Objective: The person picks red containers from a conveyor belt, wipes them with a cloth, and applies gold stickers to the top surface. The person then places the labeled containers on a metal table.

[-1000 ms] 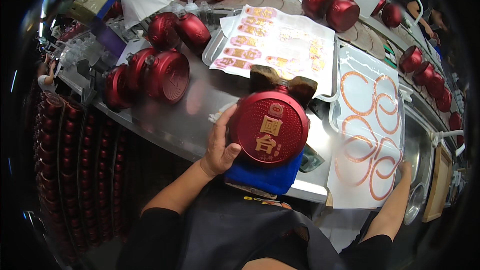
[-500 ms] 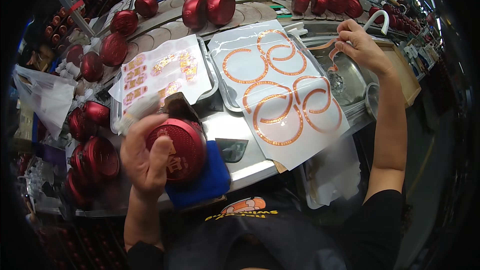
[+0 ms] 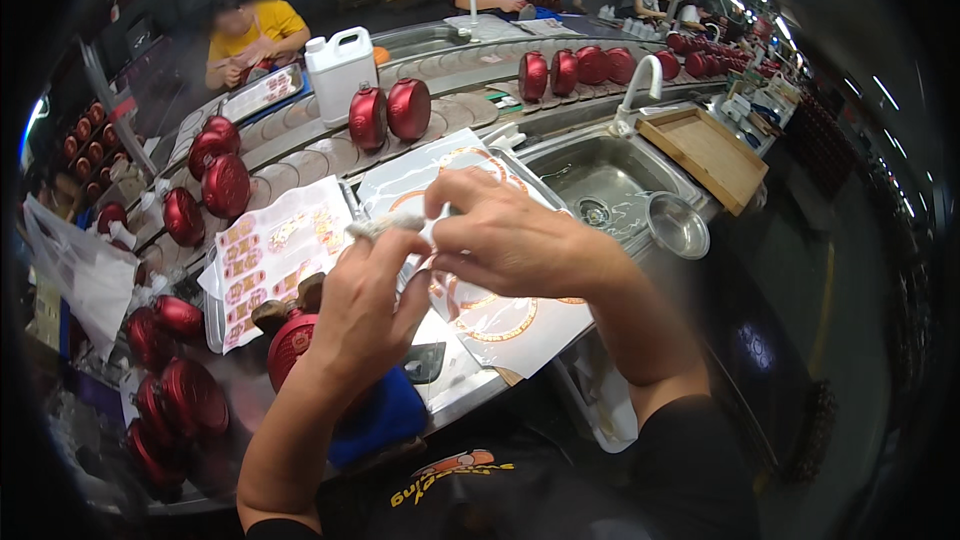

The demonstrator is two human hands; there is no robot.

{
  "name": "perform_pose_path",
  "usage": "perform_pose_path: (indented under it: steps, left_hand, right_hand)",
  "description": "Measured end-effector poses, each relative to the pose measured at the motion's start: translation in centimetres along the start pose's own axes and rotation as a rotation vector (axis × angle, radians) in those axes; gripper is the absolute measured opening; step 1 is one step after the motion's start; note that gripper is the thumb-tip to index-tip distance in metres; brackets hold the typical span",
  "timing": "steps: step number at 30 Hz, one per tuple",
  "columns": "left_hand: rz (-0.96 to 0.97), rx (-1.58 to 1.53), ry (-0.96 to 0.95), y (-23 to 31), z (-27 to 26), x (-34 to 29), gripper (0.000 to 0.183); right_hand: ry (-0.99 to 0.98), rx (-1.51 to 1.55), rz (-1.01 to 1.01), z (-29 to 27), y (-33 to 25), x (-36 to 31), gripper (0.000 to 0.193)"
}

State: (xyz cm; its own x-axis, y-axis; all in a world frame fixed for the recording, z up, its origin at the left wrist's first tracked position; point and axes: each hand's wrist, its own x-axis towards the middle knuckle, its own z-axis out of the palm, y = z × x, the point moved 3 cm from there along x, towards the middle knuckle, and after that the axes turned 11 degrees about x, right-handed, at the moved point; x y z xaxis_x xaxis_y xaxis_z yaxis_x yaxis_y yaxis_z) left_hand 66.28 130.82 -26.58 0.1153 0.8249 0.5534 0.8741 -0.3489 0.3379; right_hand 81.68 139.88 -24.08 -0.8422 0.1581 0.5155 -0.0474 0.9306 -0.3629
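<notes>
My left hand [image 3: 365, 315] and my right hand [image 3: 515, 240] meet over the decal sheets. The left one is closed on a bunched white cloth [image 3: 385, 224]. My right hand's fingers are pinched together beside the cloth; what they hold, if anything, I cannot make out. Below them lies a white sheet with orange ring-shaped decals [image 3: 500, 328], partly covered by my hands. Left of it is a sheet with pink and gold decals [image 3: 240, 275]. A round red bottle [image 3: 288, 348] rests at a blue cloth [image 3: 385, 425], largely behind my left forearm.
Several red bottles [image 3: 195, 395] crowd the left side, and others [image 3: 408, 110] stand along the conveyor. A sink [image 3: 600, 175] with a white tap, a metal bowl [image 3: 680, 225] and a wooden tray [image 3: 705, 155] are at right. A white jug [image 3: 340, 70] stands behind; co-workers sit beyond.
My right hand has come left from beside the sink, where it held an orange strip, to meet my left hand. My left hand has left the red bottle, moving right. The view has tilted up.
</notes>
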Motion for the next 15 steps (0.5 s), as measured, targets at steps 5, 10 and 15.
perform_pose_path:
  steps: [5,10,15]
  left_hand:
    - [-0.037,0.01,-0.013,-1.2,-3.2,-4.0,0.007]
    - [-0.232,-0.095,-0.076,-3.0,-5.4,-7.9,0.01]
    - [-0.544,-0.489,-0.049,-5.7,-6.0,-12.3,0.012]
  right_hand:
    - [-0.054,0.206,-0.019,3.8,-1.1,1.2,0.018]
    - [-0.114,0.453,-0.023,7.9,-1.8,2.1,0.015]
    - [-0.189,0.632,0.05,11.7,-1.3,2.9,0.016]
